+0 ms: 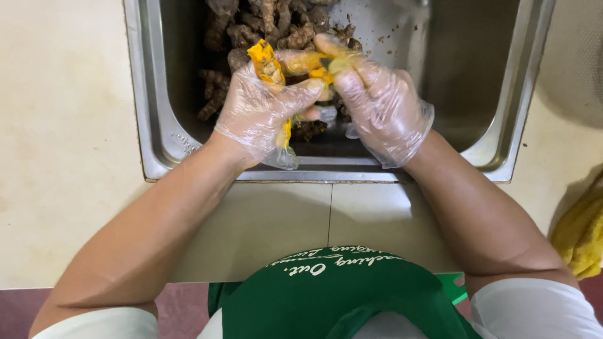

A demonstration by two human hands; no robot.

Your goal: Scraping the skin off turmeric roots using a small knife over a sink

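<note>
Both my hands wear thin clear plastic gloves and work over a steel sink (pixel 157 150). My left hand (pixel 260 110) grips a peeled, bright orange-yellow root (pixel 265 61) that sticks up above the fingers. My right hand (pixel 377 103) is closed on a small dark-tipped tool (pixel 325 64), held against another orange piece between the two hands. Whether it is a knife or a scraper cannot be told. A heap of brown unpeeled roots (pixel 264 25) lies in the sink just beyond my fingers.
Brown peel scraps dot the sink floor (pixel 389 31) at the back right. A cream tiled counter (pixel 63 125) surrounds the sink. A yellow cloth (pixel 581 235) lies at the right edge. My green apron (pixel 333 295) fills the bottom of the view.
</note>
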